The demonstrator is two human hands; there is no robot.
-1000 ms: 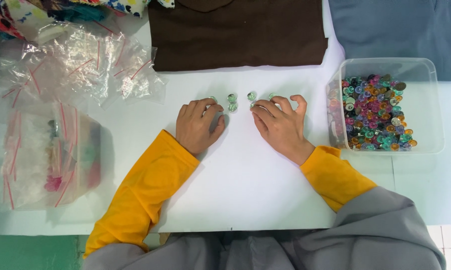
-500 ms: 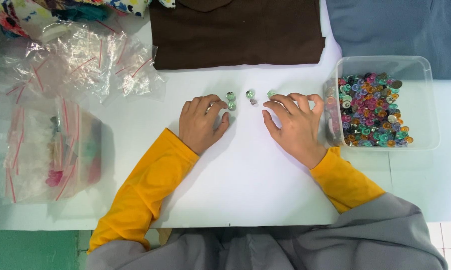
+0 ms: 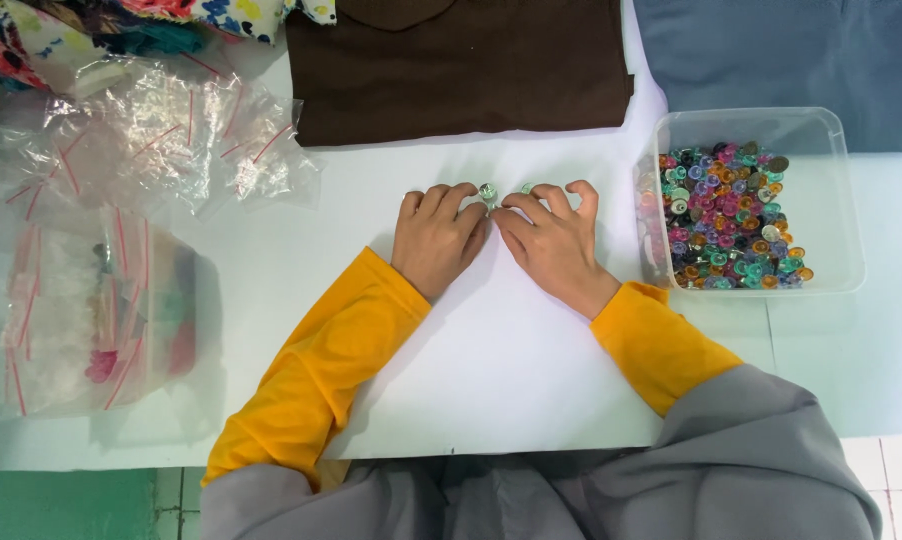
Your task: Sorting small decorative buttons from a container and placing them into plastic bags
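My left hand [image 3: 436, 238] and my right hand [image 3: 551, 240] lie side by side, palms down, on the white table [image 3: 491, 380]. Their fingertips meet around a few small greenish round pieces [image 3: 488, 190] on the table top. The fingers hide most of those pieces, so I cannot tell whether either hand pinches one. Both arms wear yellow sleeves. A clear plastic tub [image 3: 831, 200] full of colourful round pieces [image 3: 726, 215] stands just right of my right hand.
A folded brown garment [image 3: 461, 65] lies beyond the hands and a grey-blue one [image 3: 791, 50] at the back right. Small clear zip bags [image 3: 161, 130] are piled at the left, with a filled bag [image 3: 91, 310] nearer me. Patterned cloth [image 3: 121, 25] sits at the far left corner.
Both hands have drawn together toward the middle. The small pieces that lay spread between them are now gathered under the fingertips.
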